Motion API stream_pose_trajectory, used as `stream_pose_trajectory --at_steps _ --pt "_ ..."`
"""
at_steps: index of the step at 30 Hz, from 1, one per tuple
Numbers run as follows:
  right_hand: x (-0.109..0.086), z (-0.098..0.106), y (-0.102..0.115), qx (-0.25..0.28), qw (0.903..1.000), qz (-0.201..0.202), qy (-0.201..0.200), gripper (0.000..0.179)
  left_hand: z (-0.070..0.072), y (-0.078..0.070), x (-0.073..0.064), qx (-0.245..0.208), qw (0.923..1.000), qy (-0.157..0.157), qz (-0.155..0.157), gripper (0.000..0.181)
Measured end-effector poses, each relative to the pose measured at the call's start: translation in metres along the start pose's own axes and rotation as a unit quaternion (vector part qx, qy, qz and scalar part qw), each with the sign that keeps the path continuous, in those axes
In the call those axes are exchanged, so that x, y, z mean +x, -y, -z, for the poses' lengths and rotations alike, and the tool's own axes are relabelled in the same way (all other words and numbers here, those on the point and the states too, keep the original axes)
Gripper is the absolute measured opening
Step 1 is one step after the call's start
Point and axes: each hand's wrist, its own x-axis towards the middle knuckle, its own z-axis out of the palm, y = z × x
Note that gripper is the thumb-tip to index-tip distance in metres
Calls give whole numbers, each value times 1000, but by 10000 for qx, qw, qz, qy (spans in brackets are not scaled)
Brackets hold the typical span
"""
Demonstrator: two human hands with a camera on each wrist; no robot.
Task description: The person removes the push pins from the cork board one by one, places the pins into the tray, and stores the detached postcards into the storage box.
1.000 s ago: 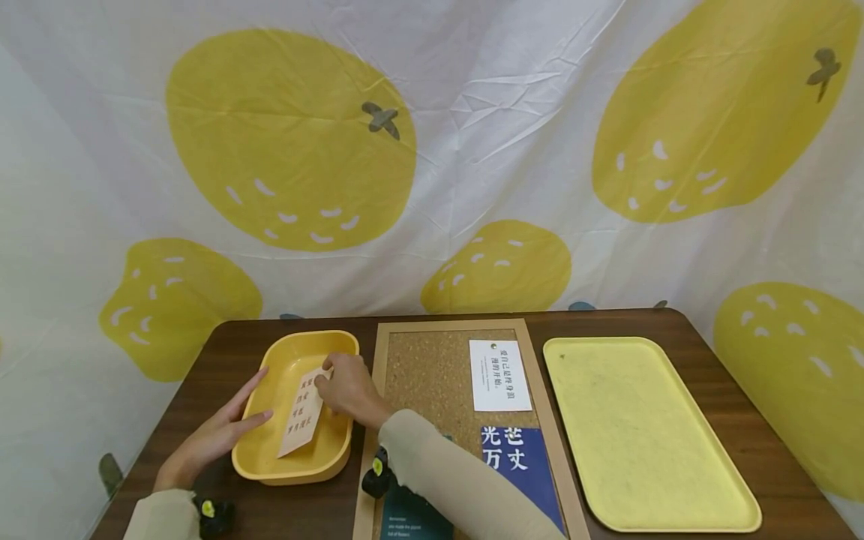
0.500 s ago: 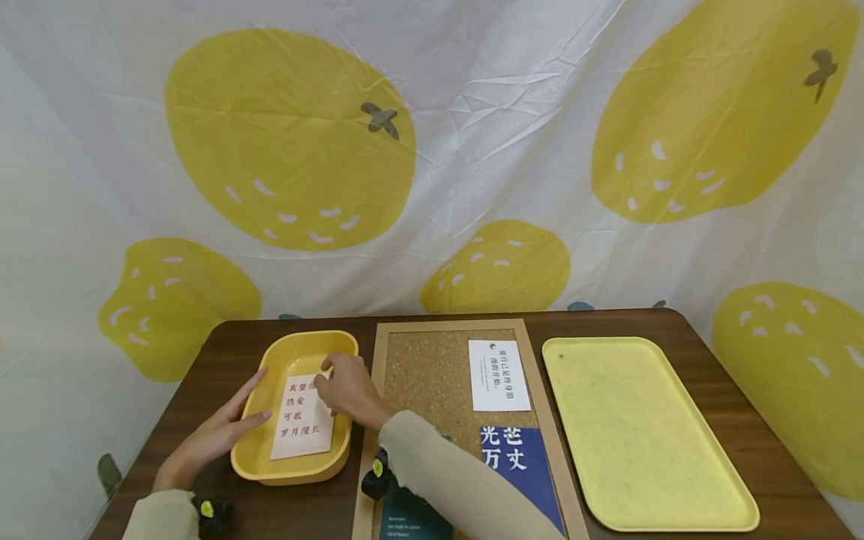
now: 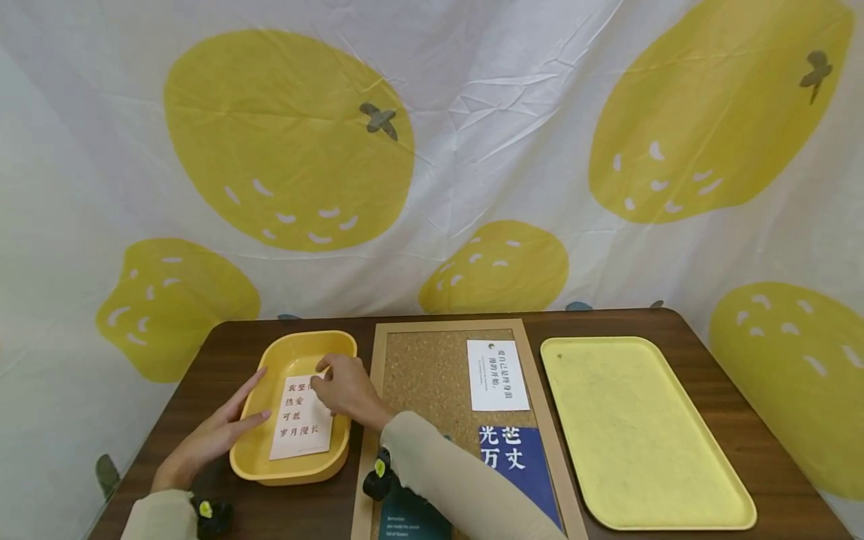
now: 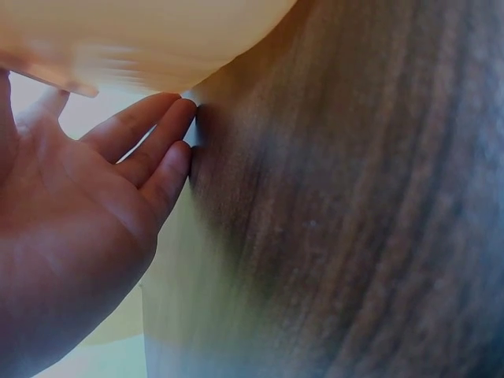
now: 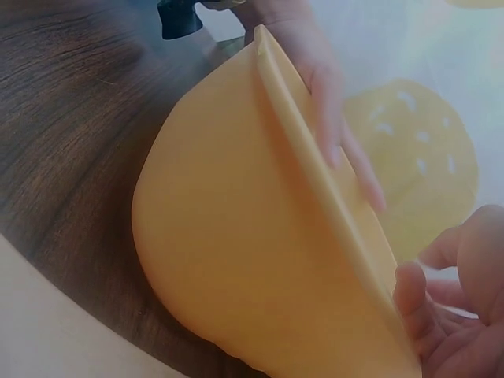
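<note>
In the head view a white card (image 3: pixel 297 431) with red writing lies face up inside the yellow basin (image 3: pixel 270 352). My right hand (image 3: pixel 351 394) reaches over the basin's right rim, its curled fingers and thumb at the card's upper right corner, covering it. The exact contact at the fingertips is hidden. My left hand (image 3: pixel 219 435) holds the basin's left rim, thumb over the edge and the other fingers along the outside. From the left wrist view, fingers (image 4: pixel 134 130) of that hand reach up to the basin wall (image 4: pixel 181 39).
Right of the basin a framed corkboard (image 3: pixel 425 367) bears a white card (image 3: pixel 498 375), a blue card (image 3: pixel 520 480) and a dark green card (image 3: pixel 408 521). A pale yellow tray (image 3: pixel 648 435) lies farther right. A printed curtain (image 3: pixel 472 150) hangs behind the table (image 3: pixel 232 341).
One second ago the card was tilted up on its side in the basin; it now shows its full face. Both hands have stayed almost in place.
</note>
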Motion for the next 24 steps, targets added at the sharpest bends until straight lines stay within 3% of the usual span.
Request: stream_pose_trajectory --at_steps 9,18,24 --pt "-2 8 -5 515 9981 254 229 27 -1 -1 -1 -21 10000 18 -37 85" --pt "-4 15 -2 398 9967 669 244 22 -1 -4 -2 106 9999 -76 -82 87" --pt "-8 23 0 319 9966 721 227 22 -2 -4 -2 99 9999 -67 -64 87"
